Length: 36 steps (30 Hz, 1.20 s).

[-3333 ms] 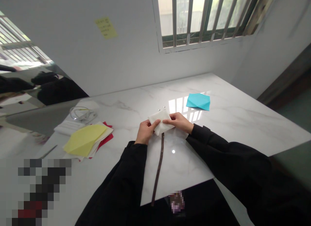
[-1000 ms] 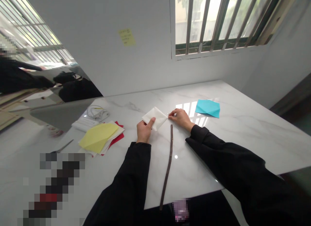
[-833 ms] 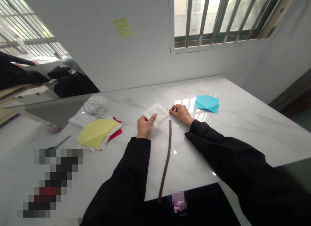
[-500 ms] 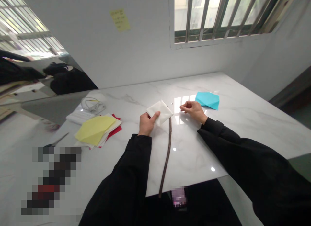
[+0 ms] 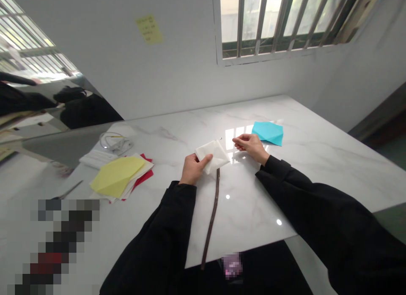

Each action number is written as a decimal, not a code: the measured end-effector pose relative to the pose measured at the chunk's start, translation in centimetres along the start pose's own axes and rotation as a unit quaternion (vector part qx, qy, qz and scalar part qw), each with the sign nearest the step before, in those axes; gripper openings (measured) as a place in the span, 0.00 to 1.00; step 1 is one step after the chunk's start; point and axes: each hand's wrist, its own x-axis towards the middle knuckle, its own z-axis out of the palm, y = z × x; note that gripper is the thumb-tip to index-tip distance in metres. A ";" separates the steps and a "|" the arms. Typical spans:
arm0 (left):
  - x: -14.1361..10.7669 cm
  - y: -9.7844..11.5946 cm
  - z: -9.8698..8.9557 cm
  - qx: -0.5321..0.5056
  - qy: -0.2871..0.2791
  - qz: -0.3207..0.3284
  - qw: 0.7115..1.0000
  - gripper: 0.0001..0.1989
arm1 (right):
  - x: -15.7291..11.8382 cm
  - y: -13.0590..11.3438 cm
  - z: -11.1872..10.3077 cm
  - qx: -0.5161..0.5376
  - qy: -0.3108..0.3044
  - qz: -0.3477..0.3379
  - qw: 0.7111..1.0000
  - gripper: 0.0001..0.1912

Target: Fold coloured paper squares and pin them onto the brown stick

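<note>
My left hand (image 5: pixel 193 168) grips a folded cream-white paper square (image 5: pixel 215 154) by its left edge, thumb on top. To the right of that square, my right hand (image 5: pixel 250 147) is closed in a pinch, thumb and fingertips together; anything between them is too small to make out. A thin, dark brown stick (image 5: pixel 213 221) lies lengthwise on the table below the paper, its near end at the table's front edge. One tiny shiny bit (image 5: pixel 220 138) rests just beyond the paper. Behind my right hand lies a bright blue sheet (image 5: pixel 269 132) with creases.
On the left, a yellow sheet (image 5: pixel 118 174) tops a stack of white and red sheets (image 5: pixel 142 181). Behind it are a coiled white cable (image 5: pixel 117 143) and a scissors-like tool (image 5: pixel 70 189) lies nearer. The marbled table (image 5: pixel 320 159) meets a wall with a barred window (image 5: pixel 279 24).
The paper square in my left hand has tilted and shifted slightly toward me and to the right. My right hand keeps its pinch. The whole view has shifted a little.
</note>
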 end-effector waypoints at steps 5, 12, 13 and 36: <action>0.0 -0.1 0.0 0.003 -0.003 -0.003 1.000 0.29 | -0.9 -0.8 0.8 0.089 -0.036 0.039 0.995 0.22; -0.1 0.1 0.0 0.007 -0.007 0.003 1.000 0.28 | -2.8 -2.1 2.3 0.072 -0.129 0.024 0.989 0.21; -0.1 0.2 0.0 0.012 -0.010 0.003 1.000 0.28 | -2.9 -2.3 2.4 0.054 -0.144 0.006 0.988 0.20; -0.4 1.0 0.0 -0.090 -0.102 -0.064 0.989 0.33 | -4.0 -1.6 3.7 -0.149 -0.166 -0.148 0.964 0.10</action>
